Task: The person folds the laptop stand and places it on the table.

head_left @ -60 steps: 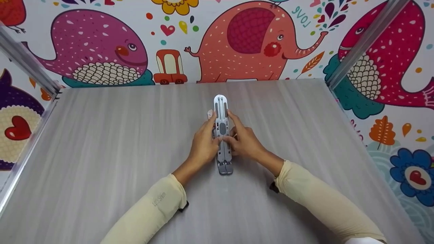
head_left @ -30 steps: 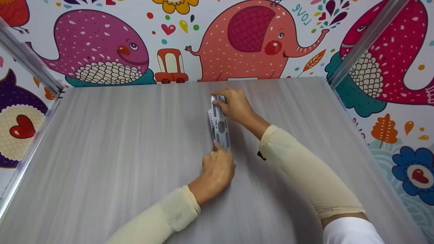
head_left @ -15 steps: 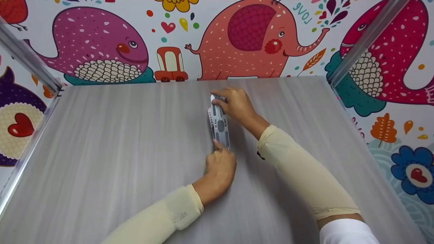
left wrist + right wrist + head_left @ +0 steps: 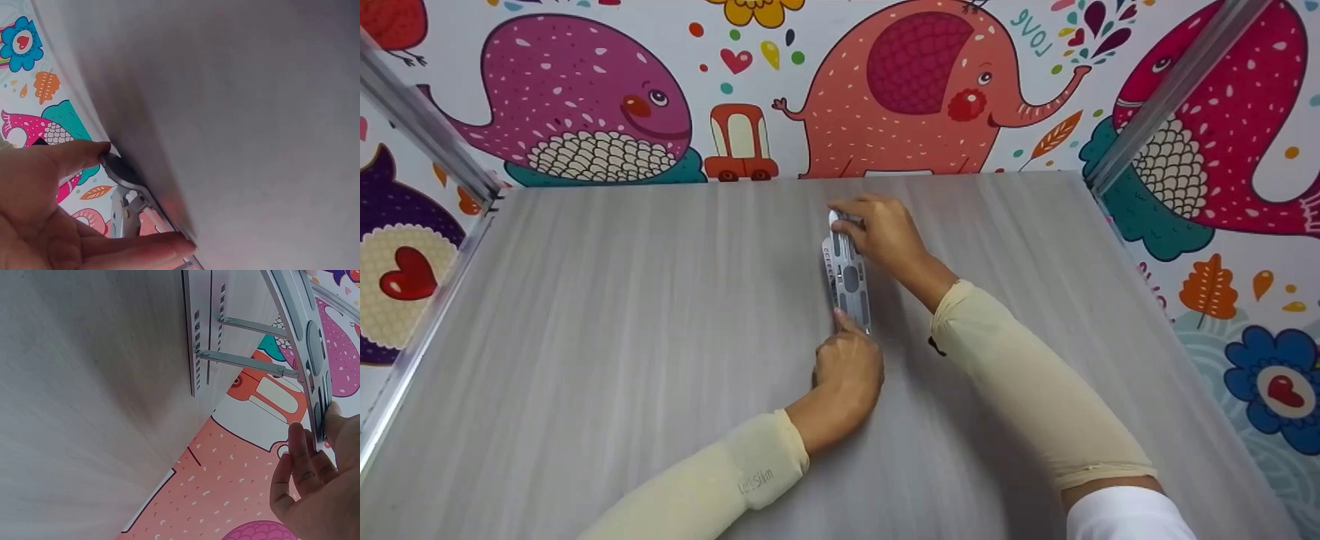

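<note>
Right hand pinched the far end of the grey stand, raised on struts above base rails, while left hand gripped the near end.

place: booth-like workstation, probably indoors | cartoon-print walls | metal corner posts | grey wood-grain tabletop

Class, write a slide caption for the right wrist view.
A right hand pinches the raised end of a metal stand.

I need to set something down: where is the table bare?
Beyond the left sleeve, the table is bare from metal stand to left edge; also between right sleeve and right edge. Crowded middle: left hand and right hand hold the metal stand.
</note>
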A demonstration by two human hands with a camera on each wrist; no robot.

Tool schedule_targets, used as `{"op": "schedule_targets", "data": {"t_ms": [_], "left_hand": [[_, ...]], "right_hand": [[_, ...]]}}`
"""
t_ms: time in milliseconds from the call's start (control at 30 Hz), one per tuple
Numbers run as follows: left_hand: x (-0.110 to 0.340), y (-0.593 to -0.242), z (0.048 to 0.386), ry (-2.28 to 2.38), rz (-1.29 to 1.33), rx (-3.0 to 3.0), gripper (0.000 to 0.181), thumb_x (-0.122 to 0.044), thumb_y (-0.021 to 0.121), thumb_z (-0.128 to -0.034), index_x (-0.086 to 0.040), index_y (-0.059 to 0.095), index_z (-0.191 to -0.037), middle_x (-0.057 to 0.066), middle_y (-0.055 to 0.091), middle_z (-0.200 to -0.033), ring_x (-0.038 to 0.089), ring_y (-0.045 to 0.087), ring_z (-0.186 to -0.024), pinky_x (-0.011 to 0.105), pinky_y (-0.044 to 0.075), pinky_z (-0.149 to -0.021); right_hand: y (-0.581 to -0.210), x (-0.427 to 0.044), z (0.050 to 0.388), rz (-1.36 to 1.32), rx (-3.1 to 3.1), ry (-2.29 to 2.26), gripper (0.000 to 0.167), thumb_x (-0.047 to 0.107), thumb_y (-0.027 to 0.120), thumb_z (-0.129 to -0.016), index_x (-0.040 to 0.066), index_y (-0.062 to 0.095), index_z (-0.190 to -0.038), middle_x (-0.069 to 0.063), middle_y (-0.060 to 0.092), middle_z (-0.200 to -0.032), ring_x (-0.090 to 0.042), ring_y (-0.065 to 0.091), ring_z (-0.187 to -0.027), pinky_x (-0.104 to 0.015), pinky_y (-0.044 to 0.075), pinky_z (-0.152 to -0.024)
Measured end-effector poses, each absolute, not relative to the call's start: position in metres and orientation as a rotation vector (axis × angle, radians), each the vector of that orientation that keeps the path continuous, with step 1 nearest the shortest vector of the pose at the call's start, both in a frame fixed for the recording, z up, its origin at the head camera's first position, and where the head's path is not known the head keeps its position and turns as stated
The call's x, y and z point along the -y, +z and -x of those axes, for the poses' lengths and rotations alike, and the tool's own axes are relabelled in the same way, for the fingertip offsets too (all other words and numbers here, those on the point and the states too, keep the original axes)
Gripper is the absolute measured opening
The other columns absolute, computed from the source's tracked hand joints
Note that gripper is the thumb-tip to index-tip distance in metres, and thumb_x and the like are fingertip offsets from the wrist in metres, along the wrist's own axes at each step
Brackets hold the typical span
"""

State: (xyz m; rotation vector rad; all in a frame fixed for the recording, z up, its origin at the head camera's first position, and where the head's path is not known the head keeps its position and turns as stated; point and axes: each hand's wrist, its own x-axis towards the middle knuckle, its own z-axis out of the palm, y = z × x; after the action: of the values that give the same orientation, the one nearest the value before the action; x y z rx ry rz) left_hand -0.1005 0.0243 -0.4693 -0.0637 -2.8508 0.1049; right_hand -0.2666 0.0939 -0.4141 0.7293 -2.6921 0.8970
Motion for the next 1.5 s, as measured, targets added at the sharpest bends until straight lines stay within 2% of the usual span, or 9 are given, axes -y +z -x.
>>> {"op": "schedule_targets", "data": {"t_ms": [233, 467, 600, 667, 800, 1267, 1500], "left_hand": [[-0.019, -0.469, 0.1, 0.068, 0.128, 2.853, 0.063, -0.024, 0.074, -0.0835, 0.023, 0.06, -0.123, 0.015, 0.07, -0.066, 0.018, 0.063, -0.052, 0.033, 0.052, -0.043], [-0.005, -0.467, 0.1, -0.023, 0.219, 2.912, 0.072, -0.028, 0.076, -0.0813, 0.025, 0.056, -0.127, 0.018, 0.069, -0.066, 0.023, 0.063, -0.054, 0.036, 0.052, -0.045], [0.004, -0.464, 0.102, -0.195, 0.252, 3.001, 0.081, -0.026, 0.08, -0.0784, 0.024, 0.049, -0.134, 0.022, 0.073, -0.077, 0.028, 0.068, -0.06, 0.041, 0.057, -0.051], [0.01, -0.462, 0.103, -0.268, 0.274, 3.052, 0.087, -0.027, 0.082, -0.0768, 0.023, 0.046, -0.138, 0.025, 0.074, -0.085, 0.031, 0.071, -0.066, 0.044, 0.058, -0.06], [0.025, -0.462, 0.105, -0.299, 0.376, 3.095, 0.096, -0.032, 0.085, -0.0755, 0.019, 0.042, -0.144, 0.022, 0.076, -0.095, 0.035, 0.074, -0.076, 0.052, 0.052, -0.071], [0.069, -0.464, 0.118, -0.166, 0.715, 3.064, 0.1, -0.051, 0.079, -0.0805, 0.001, 0.038, -0.155, 0.015, 0.076, -0.103, 0.035, 0.069, -0.086, 0.056, 0.047, -0.076], [0.083, -0.462, 0.126, -0.032, 0.861, 3.002, 0.097, -0.056, 0.076, -0.0825, -0.005, 0.039, -0.156, 0.012, 0.074, -0.118, 0.039, 0.068, -0.105, 0.063, 0.046, -0.085]], "right_hand": [[-0.413, -0.097, 0.265, -0.736, 2.664, 0.818, 0.037, 0.03, 0.074, -0.093, 0.021, 0.073, -0.129, -0.004, 0.077, -0.116, -0.019, 0.073, -0.1, -0.028, 0.061, -0.08], [-0.412, -0.103, 0.264, -0.709, 2.679, 0.739, 0.037, 0.032, 0.074, -0.094, 0.022, 0.073, -0.129, -0.004, 0.077, -0.107, -0.018, 0.07, -0.089, -0.026, 0.059, -0.073], [-0.411, -0.109, 0.262, -0.701, 2.689, 0.728, 0.039, 0.034, 0.073, -0.094, 0.021, 0.072, -0.13, -0.005, 0.075, -0.106, -0.018, 0.069, -0.088, -0.027, 0.06, -0.074], [-0.411, -0.113, 0.261, -0.711, 2.676, 0.717, 0.039, 0.034, 0.074, -0.093, 0.019, 0.072, -0.13, -0.006, 0.075, -0.105, -0.019, 0.069, -0.087, -0.028, 0.06, -0.075], [-0.41, -0.123, 0.259, -0.729, 2.647, 0.67, 0.039, 0.033, 0.074, -0.093, 0.017, 0.073, -0.128, -0.008, 0.075, -0.101, -0.021, 0.069, -0.084, -0.031, 0.061, -0.075], [-0.405, -0.152, 0.246, -0.705, 2.659, 0.615, 0.036, 0.028, 0.075, -0.093, 0.013, 0.074, -0.126, -0.011, 0.074, -0.092, -0.023, 0.067, -0.077, -0.032, 0.06, -0.07], [-0.404, -0.16, 0.237, -0.657, 2.702, 0.566, 0.035, 0.028, 0.075, -0.094, 0.011, 0.075, -0.124, -0.012, 0.072, -0.09, -0.024, 0.065, -0.074, -0.033, 0.058, -0.066]]}}
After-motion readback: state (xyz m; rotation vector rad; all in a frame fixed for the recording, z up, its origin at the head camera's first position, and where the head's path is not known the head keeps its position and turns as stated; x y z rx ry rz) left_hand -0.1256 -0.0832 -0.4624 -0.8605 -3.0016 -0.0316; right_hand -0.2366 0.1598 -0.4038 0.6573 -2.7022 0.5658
